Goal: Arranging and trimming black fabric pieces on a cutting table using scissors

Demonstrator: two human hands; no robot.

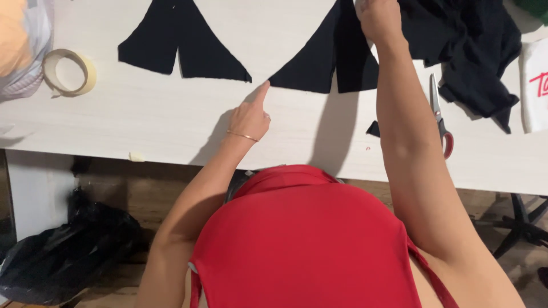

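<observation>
Black cloth, cut into a flared piece with a slit up its middle (325, 63), lies flat on the pale wood-grain counter (171, 120), right of a matching cut piece (180, 43). The left hand (249, 117) has its forefinger stretched out, the tip touching the piece's lower left corner, the other fingers curled in and holding nothing. The right hand (378, 20) is closed at the piece's top edge; it seems to pinch the cloth there, though the frame edge hides the grip. Such fabric looks thin, light and limp: it will sag and fold if lifted by one point, and probably slides easily on the smooth counter, so pinning a corner and pinching an edge suits it best. Near the right forearm lie red-handled scissors (438, 117) and a heap of black fabric (474, 51); a roll of tape (69, 71) sits well apart at the left.
</observation>
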